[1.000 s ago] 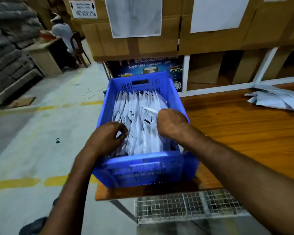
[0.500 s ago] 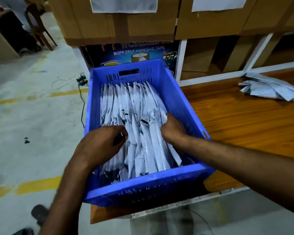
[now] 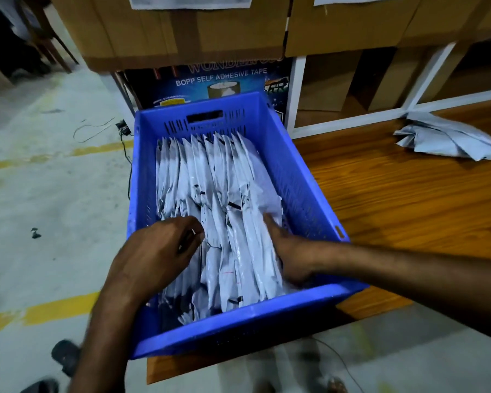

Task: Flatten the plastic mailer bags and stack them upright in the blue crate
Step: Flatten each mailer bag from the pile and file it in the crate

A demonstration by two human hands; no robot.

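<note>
Left hand [image 3: 156, 251]: narrow grip, fingers curled onto the top edges of the white plastic mailer bags [image 3: 224, 188]. Right hand [image 3: 294, 251]: pressed against the row's right side, fingers hidden, grip state indeterminable. The bags stand upright in a row inside the blue slotted plastic crate [image 3: 304, 177] at the corner of the brown wooden table [image 3: 408, 211].

dim indoor light | wide-angle edge bending | soft blur throughout

I count: blue crate [image 3: 304, 177], 1. My hands, 2: left hand [image 3: 153, 253], right hand [image 3: 292, 253]. Upright mailer bags [image 3: 224, 180]: over ten, exact count unclear. Loose bag heap [image 3: 445, 137], 1.
</note>
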